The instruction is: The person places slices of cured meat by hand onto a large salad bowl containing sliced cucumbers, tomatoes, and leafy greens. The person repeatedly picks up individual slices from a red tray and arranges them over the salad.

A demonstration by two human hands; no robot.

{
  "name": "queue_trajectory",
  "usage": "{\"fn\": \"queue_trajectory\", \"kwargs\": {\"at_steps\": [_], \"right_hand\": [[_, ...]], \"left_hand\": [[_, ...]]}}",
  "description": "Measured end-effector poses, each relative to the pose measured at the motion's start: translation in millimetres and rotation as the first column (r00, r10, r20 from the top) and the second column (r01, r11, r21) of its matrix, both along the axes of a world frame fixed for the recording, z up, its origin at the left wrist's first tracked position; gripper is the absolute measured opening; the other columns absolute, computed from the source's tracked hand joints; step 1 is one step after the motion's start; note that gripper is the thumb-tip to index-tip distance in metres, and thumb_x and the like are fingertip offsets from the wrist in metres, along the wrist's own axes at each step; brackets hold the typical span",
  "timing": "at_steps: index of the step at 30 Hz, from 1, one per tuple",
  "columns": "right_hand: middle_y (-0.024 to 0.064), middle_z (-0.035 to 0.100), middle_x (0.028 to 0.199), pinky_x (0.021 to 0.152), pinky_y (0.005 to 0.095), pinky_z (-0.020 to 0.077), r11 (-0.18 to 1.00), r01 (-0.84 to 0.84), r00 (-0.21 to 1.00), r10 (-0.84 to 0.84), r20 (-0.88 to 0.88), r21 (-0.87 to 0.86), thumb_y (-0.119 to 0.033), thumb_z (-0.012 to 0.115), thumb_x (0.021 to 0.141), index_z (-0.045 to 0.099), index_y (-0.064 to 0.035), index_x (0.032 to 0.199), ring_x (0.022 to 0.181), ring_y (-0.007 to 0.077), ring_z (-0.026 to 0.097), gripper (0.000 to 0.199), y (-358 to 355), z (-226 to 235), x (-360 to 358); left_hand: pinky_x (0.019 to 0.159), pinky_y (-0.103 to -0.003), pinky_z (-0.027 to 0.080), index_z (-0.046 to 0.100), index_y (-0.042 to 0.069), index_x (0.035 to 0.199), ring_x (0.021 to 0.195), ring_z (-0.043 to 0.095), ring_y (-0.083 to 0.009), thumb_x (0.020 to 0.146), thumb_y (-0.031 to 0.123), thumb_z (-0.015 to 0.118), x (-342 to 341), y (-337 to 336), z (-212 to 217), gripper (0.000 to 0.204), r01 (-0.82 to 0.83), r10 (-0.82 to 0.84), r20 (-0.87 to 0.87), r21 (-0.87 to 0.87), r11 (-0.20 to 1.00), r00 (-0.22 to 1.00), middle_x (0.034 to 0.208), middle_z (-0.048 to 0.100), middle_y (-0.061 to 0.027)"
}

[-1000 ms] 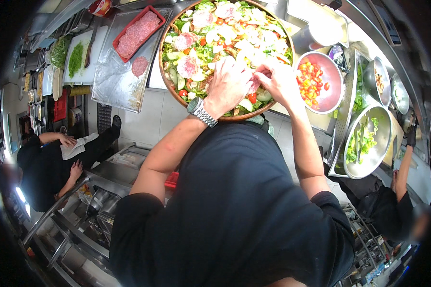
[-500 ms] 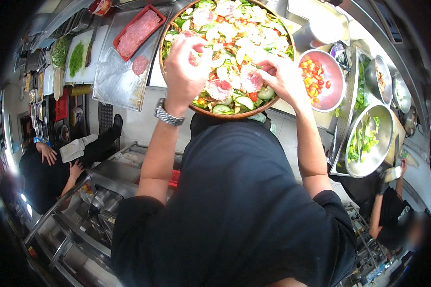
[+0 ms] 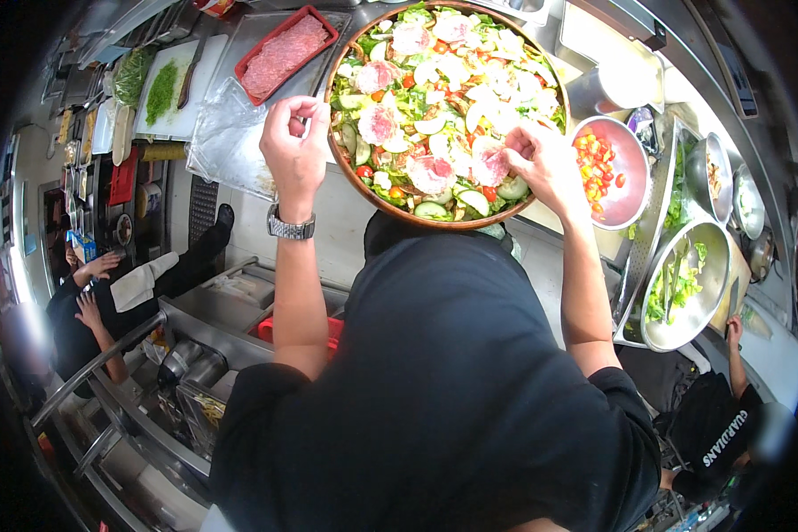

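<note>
The wooden bowl (image 3: pixel 457 225) stood on the counter in front of the person, filled close to its rim with salad (image 3: pixel 457 93) and topped with round meat slices. The right hand (image 3: pixel 535 164) was inside the right part of the bowl, its bent fingers on the edge of one meat slice (image 3: pixel 487 170) – whether they pinched it or merely touched it, I could not tell. The left hand (image 3: pixel 294 160) hung outside the left rim, fingers curled toward the thumb; whether anything was between them could not be made out.

The thin slice could well have torn or folded if the right fingers had drawn back while it clung to them. A push down on the heap could have sent cucumber or leaves over the near rim, which seemed to jut past the counter's edge, so a nudge from the body might have tipped it. The tomato bowl (image 3: pixel 631 173) sat just beside the right hand – a wide elbow swing could have knocked it – and the wristwatch (image 3: pixel 291 223) might have snagged greens if the left wrist had crossed low
</note>
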State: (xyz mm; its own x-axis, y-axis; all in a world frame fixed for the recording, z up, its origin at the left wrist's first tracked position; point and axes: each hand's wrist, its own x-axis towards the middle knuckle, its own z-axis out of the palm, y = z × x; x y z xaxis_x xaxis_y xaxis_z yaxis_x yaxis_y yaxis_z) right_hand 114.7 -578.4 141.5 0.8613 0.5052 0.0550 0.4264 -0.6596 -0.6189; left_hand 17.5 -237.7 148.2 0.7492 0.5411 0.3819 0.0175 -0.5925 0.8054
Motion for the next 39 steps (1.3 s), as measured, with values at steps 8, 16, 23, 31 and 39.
{"fn": "queue_trajectory", "kwargs": {"at_steps": [8,16,23,31,39], "right_hand": [[0.0040,0.068,0.083,0.074,0.0301,0.0526,0.998,0.055,0.993,-0.055,-0.101,0.000,-0.021,0.076,0.088,0.070,-0.0033,0.096,0.078,0.0134,0.063,0.020,-4.1,4.5,2.3],[0.0104,0.070,0.104,0.083,0.0337,0.0545,0.953,0.265,0.938,-0.290,0.192,0.145,-0.019,0.074,0.093,0.071,-0.0038,0.114,0.088,0.0192,0.068,0.026,-28.3,-26.2,75.0],[0.0126,0.070,0.099,0.087,0.0367,0.0562,0.941,0.316,0.924,-0.335,0.187,0.123,-0.014,0.074,0.089,0.068,-0.0027,0.117,0.084,0.0229,0.067,0.031,-38.1,-48.4,95.5],[0.0109,0.062,0.089,0.079,0.0388,0.0526,0.915,0.393,0.886,-0.403,0.229,0.089,-0.019,0.077,0.081,0.057,-0.0039,0.109,0.083,0.0248,0.062,0.037,-26.3,-40.0,19.0],[0.0090,0.055,0.075,0.062,0.0359,0.0487,0.833,0.535,0.842,-0.540,-0.006,0.137,-0.009,0.071,0.084,0.045,-0.0032,0.097,0.062,0.0204,0.053,0.029,1.6,-35.6,-76.2]], "left_hand": [[0.068,-0.032,0.053,0.056,0.001,0.126,0.078,0.062,-0.0144,0.097,0.029,0.076,-63.7,-33.6,-43.9,0.045,-0.194,0.152,-0.271,-0.136,0.971,0.951,0.095,0.065,-0.0086],[0.070,-0.031,0.061,0.034,-0.004,0.152,0.084,0.071,-0.0175,0.102,0.031,0.066,-92.0,-83.3,-74.8,0.069,-0.088,-0.160,-0.208,-0.830,0.551,0.965,0.108,0.069,-0.0151],[0.076,-0.035,0.064,0.042,-0.009,0.146,0.089,0.076,-0.0247,0.091,0.017,0.069,-76.4,-50.5,-66.2,0.067,-0.114,-0.259,-0.328,-0.790,0.603,0.908,0.110,0.073,-0.0200],[0.069,-0.028,0.059,0.050,-0.006,0.148,0.080,0.073,-0.0158,0.085,0.022,0.076,-39.3,24.5,-59.7,0.073,-0.016,-0.338,-0.360,-0.704,0.710,0.870,0.102,0.075,-0.0136],[0.082,-0.034,0.061,0.062,-0.004,0.138,0.095,0.073,-0.0163,0.090,0.016,0.073,30.0,85.7,-56.6,0.053,0.202,-0.516,-0.295,-0.681,0.704,0.805,0.114,0.074,-0.0115]]}}
